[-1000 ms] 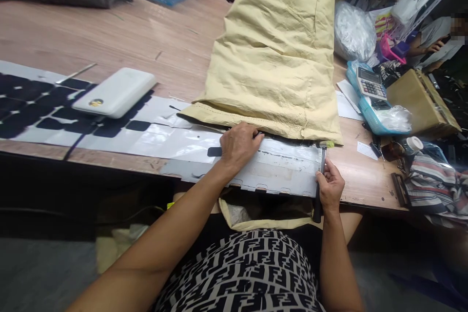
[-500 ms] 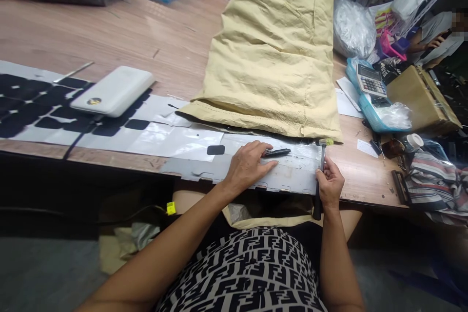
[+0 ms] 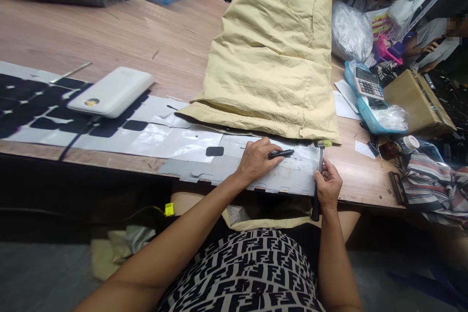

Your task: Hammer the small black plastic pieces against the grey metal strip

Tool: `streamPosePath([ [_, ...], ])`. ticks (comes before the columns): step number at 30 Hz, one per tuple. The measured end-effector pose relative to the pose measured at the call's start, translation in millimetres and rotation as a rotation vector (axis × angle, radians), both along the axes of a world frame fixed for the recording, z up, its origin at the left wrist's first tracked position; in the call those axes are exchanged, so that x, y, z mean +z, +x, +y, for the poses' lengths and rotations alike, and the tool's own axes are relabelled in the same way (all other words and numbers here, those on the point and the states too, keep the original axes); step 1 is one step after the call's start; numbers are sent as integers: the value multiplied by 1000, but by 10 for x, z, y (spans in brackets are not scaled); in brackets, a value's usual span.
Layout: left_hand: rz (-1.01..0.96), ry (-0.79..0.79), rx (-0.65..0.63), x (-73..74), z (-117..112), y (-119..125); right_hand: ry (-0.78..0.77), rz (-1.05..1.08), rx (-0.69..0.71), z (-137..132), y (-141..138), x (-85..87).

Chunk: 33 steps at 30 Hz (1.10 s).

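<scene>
My left hand (image 3: 259,160) rests on a grey sheet (image 3: 234,168) at the table's front edge. Its thumb and fingers close on a slim black pen-like object (image 3: 285,153), whose exact kind I cannot make out. To its right, my right hand (image 3: 329,184) grips a small hammer (image 3: 317,200) by its black handle. The hammer's head, with a yellow-green face, lies up by the hem of a beige cloth (image 3: 274,73). A black rounded patch (image 3: 214,151) lies left of my left hand, on a white sheet (image 3: 171,144).
A white power bank (image 3: 113,92) with a dark cable sits on the sheet of black patches at left. Blue baskets, one under a calculator (image 3: 368,83), a cardboard box (image 3: 419,102), a capped bottle (image 3: 411,144) and striped cloth (image 3: 427,180) lie around. A co-worker (image 3: 435,41) sits far right.
My left hand has slid a little to the right with the black object and closed more tightly around it. The right hand keeps its hold on the hammer; the view has shifted slightly.
</scene>
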<state>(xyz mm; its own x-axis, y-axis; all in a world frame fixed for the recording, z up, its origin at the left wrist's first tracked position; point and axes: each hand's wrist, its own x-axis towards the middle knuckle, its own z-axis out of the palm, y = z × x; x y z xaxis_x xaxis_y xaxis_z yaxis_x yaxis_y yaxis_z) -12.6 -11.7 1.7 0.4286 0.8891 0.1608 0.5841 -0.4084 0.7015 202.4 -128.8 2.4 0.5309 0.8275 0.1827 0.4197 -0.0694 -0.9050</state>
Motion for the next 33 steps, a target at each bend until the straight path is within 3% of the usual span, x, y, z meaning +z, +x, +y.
streamPosePath([
  [6,-82,-75,-35,12,55,-40,30,-128,49,-63,-156,179],
  [11,-93,-105,-39,39,53,-42,29,-267,267,-137,-392,334],
  [15,-102,-117,-33,49,52,-32,43,-324,373,-149,-485,313],
  [24,-61,-121,-8,72,45,-3,61,-355,389,-149,-525,320],
  [33,-174,-294,19,130,109,-2,85,-389,405,-159,-588,368],
])
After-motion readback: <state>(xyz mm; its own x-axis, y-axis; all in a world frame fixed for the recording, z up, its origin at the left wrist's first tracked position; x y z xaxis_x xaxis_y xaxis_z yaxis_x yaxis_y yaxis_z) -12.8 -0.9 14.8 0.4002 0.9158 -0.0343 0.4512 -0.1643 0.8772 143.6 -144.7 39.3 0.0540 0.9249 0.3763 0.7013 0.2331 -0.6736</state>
